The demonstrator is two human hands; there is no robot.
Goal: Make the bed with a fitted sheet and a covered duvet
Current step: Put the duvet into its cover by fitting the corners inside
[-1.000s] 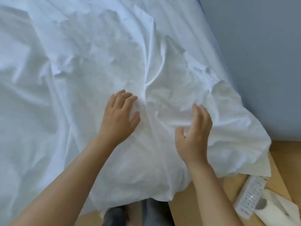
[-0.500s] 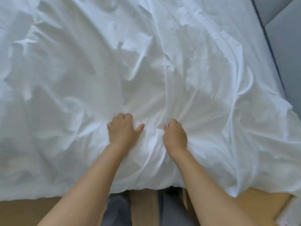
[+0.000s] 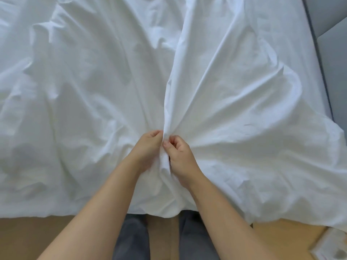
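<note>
Where the two hands meet, the left hand [image 3: 148, 145] and the right hand [image 3: 178, 152] each pinch the same raised fold of the white sheet [image 3: 234, 87], fingers curled tight on the cloth. One sheet, creased all over, runs past the top and left borders. Below the sheet, two grey trouser legs [image 3: 131, 239] stand on the wooden floor [image 3: 37, 239]. Off the sheet's near right corner, a pale object [image 3: 336, 246] is cut off and blurred.

I read the scene as bright, evenly lit by soft diffuse light; the source direction cannot be determined. The white bedding [image 3: 84, 87] left of the left hand [image 3: 149, 147] is near overexposure, with weak fold detail. Shadows are soft, deepest in the crease above the right hand [image 3: 181, 156]. Straight lines far right of both hands bow from wide-angle distortion.
</note>
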